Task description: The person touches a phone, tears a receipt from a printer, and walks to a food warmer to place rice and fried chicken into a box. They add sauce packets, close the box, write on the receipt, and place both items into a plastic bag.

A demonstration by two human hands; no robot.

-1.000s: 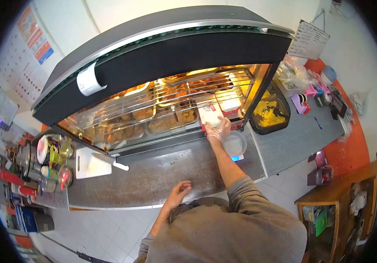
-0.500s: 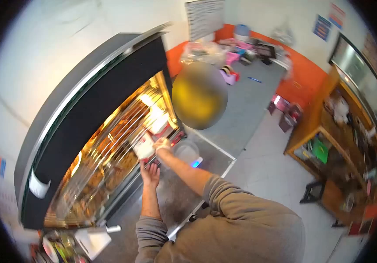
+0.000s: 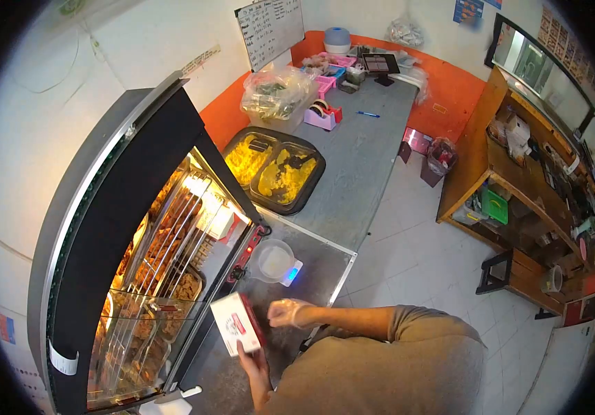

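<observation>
A white and red box is tilted over the dark metal counter, just outside the heated display cabinet. My left hand grips it at its lower end, thumb on the white face. To the right of the box is my right hand in a thin clear glove, fingers curled in and apart from the box; nothing shows in them. Beyond my hands, a round clear tub sits on a small scale with a lit blue display. Inside the cabinet, another white and red box stands near browned food on racks.
A black two-part tray of yellow food sits on the grey table, below a bagged container and a tape dispenser. A wooden shelf unit and a low wooden stool stand at the right.
Both hands have come back from the cabinet front toward my body, my left hand with the box. My right hand has separated from it. The view has shifted, and the tray now shows clearly.
</observation>
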